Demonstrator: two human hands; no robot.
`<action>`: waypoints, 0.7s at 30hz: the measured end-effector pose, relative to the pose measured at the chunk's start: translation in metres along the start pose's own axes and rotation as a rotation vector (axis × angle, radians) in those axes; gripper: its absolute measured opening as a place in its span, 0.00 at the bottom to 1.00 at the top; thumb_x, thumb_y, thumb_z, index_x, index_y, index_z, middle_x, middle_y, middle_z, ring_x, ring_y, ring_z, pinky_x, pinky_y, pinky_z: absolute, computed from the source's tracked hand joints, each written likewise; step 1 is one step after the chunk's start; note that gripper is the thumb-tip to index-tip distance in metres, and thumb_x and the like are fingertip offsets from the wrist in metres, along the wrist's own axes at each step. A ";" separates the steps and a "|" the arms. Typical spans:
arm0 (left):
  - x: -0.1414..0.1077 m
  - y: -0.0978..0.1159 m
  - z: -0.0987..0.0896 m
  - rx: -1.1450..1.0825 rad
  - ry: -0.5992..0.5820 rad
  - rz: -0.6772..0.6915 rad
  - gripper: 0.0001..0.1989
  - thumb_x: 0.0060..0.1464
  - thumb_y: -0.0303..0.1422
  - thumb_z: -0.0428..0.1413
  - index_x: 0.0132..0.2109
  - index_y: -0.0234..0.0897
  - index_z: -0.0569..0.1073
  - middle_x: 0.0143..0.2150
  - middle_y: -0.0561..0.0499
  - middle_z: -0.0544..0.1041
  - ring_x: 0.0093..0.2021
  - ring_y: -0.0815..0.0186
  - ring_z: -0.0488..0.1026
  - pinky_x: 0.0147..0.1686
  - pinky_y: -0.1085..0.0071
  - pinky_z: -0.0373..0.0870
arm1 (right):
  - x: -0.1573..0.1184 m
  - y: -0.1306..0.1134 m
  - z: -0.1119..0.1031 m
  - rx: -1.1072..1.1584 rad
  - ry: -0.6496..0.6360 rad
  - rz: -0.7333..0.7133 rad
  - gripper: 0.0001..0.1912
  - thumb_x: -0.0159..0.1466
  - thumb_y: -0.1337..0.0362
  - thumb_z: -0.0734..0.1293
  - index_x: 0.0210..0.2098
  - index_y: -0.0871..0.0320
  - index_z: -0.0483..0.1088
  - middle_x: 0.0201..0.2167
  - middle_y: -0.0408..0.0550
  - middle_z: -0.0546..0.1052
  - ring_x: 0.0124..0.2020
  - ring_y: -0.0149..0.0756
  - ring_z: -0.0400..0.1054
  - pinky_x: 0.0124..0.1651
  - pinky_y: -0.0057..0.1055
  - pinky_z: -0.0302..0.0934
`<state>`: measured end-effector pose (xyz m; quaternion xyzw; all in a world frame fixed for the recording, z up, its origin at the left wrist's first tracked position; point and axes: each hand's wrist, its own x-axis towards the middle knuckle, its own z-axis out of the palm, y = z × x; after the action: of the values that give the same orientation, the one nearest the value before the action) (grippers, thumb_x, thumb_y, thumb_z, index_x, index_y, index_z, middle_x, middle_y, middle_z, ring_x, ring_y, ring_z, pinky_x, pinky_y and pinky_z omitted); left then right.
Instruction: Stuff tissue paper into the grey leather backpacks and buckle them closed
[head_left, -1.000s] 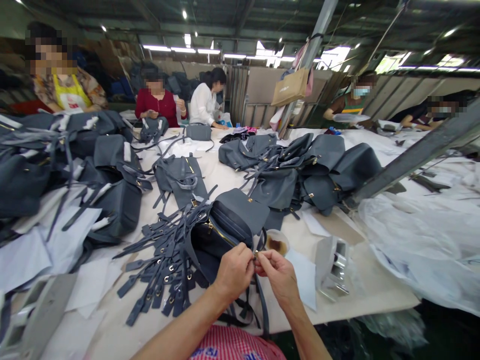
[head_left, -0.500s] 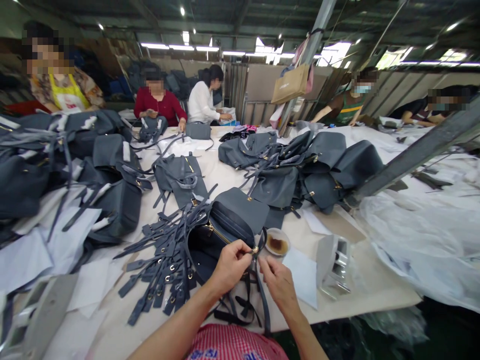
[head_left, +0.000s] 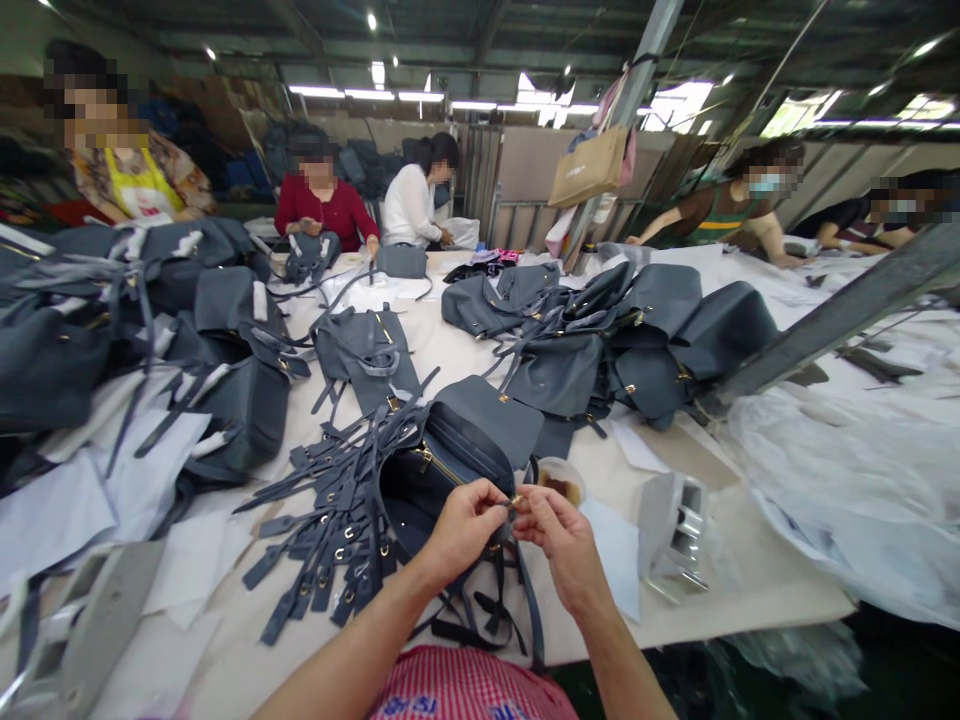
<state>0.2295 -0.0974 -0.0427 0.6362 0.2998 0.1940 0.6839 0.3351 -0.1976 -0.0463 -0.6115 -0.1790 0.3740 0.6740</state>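
Observation:
An open dark blue-grey leather bag (head_left: pixel 491 412) lies in front of me, its flap up and its gold zip showing. At the bag's near right corner, my left hand (head_left: pixel 469 522) pinches a narrow dark strap. My right hand (head_left: pixel 556 535) has its thumb and fingertips closed on a small gold metal fitting (head_left: pixel 517 503) at that strap, close against the left fingertips. Fingers partly hide the fitting, so its exact shape does not show. Below both hands a longer strap (head_left: pixel 534 600) hangs toward the table edge. Many loose leather straps (head_left: pixel 322 545) with gold hardware lie left of the bag.
Right of my hands stand a bowl of brown liquid (head_left: pixel 561 482) and a grey tape dispenser (head_left: pixel 675 530). More bags (head_left: pixel 652 320) are piled behind and at left (head_left: pixel 240 400). A slanting metal post (head_left: pixel 832 310) crosses at right. Several co-workers sit across the table.
My right hand has moved left and closed on the gold fitting; half a second ago it was apart from it. The left hand keeps its pinch. A co-worker at right has reached an arm outward.

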 end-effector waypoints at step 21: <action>-0.016 -0.020 0.015 0.670 0.161 0.572 0.10 0.55 0.21 0.48 0.30 0.37 0.69 0.30 0.51 0.68 0.32 0.66 0.66 0.33 0.72 0.62 | -0.008 -0.002 -0.001 -0.280 0.074 0.042 0.17 0.50 0.50 0.71 0.23 0.58 0.72 0.17 0.43 0.74 0.20 0.34 0.70 0.24 0.29 0.68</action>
<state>0.2254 -0.1217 -0.0592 0.8630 0.2101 0.3163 0.3333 0.3313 -0.2046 -0.0425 -0.7164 -0.1916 0.3366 0.5803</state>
